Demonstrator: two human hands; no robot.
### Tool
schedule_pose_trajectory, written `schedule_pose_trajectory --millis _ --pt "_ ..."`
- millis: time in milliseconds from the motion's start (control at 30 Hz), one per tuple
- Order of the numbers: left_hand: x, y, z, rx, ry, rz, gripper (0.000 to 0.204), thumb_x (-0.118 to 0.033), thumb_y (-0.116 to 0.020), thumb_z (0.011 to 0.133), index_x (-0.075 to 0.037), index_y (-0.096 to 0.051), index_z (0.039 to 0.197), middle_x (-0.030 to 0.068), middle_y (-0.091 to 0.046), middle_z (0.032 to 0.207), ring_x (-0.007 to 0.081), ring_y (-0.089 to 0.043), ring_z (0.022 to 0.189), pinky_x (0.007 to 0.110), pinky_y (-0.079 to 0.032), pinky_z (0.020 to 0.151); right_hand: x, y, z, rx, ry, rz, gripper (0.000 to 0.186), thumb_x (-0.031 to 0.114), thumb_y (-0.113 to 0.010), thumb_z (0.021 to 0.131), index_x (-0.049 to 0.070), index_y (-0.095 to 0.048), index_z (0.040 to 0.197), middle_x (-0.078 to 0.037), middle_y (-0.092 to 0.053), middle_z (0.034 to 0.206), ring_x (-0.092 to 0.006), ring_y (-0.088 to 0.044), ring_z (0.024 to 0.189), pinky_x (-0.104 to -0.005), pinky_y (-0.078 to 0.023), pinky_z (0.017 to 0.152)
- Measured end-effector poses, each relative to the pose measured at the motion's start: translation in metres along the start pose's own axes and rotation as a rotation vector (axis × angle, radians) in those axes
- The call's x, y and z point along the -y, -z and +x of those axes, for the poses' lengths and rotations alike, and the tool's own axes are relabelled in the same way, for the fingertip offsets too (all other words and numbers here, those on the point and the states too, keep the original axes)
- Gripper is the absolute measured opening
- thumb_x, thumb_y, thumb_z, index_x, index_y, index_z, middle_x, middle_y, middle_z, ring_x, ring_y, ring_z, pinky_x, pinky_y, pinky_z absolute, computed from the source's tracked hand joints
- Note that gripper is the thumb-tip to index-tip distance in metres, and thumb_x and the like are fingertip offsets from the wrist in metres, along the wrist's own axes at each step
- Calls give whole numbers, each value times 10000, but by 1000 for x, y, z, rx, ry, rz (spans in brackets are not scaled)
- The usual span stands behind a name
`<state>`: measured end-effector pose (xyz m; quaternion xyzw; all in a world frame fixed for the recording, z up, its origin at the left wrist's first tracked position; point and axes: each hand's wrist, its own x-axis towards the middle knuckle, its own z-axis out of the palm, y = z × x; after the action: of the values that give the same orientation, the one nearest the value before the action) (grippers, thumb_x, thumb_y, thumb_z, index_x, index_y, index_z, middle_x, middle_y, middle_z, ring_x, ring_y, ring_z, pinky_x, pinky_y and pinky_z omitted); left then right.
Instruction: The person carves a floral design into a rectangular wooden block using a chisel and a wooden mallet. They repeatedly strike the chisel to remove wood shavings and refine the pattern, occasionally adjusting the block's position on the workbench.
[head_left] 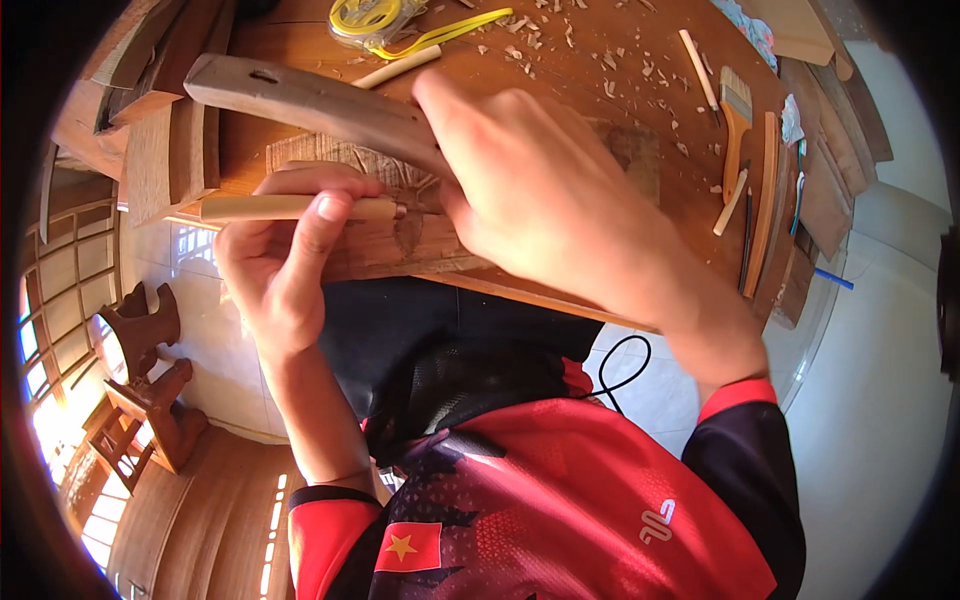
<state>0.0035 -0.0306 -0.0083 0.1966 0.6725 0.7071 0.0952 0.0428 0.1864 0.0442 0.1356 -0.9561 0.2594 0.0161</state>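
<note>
My left hand (pixel 285 265) is closed around the pale wooden handle of a chisel (pixel 255 208), held nearly level with its metal end pointing right. Beneath the tool lies a carved wooden board (pixel 400 258) near the table's front edge. My right hand (pixel 550 190) grips a long, dark wooden bar (pixel 310 108) with a small slot near its far end. That bar slants up to the left above the chisel and hides part of the board. My right hand also covers some of the board's middle.
Wood shavings lie over the table (pixel 560 95). A yellow tape measure (pixel 368 18) and another pale handle (pixel 400 68) are at the back. On the right are a brush (pixel 736 115), more slim tools and wood strips (pixel 762 200). Stacked wood blocks (pixel 172 150) stand at left.
</note>
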Motion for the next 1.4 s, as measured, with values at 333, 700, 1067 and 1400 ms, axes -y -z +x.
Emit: schedule_pose_trajectory --millis 333,700,1067,1400 --pt "-4 -1 -2 4 50 -94 159 -87 -668 991 49 -738 949 117 -757 966 161 -685 900 302 -529 852 -20 22 23 -217 -45 -19 349 37 -697 893 0 -578 1220 -190 -717 897 -362 -650 566 -429 -515 535" --pt "6 6 5 34 44 -184 158 -112 -643 1027 35 -690 1063 113 -723 1041 162 -675 976 311 -525 907 -68 67 -11 -379 -396 119 321 85 -748 909 12 -612 1190 -93 -734 923 -195 -679 712 -348 -527 657" --pt "-33 -18 63 232 2 -33 450 27 -751 917 22 -530 1308 120 -692 1088 188 -686 1010 333 -569 930 -66 43 -55 -328 -483 378 239 80 -782 902 27 -680 1111 -43 -751 983 -114 -660 828 -288 -516 781" --pt "-34 -48 123 748 -61 171 358 -44 -689 975 43 -571 1302 163 -730 1089 214 -725 1015 371 -608 904 -58 39 -95 -404 -586 658 222 105 -726 963 13 -610 1129 -36 -718 1005 -20 -502 531 -206 -390 432"
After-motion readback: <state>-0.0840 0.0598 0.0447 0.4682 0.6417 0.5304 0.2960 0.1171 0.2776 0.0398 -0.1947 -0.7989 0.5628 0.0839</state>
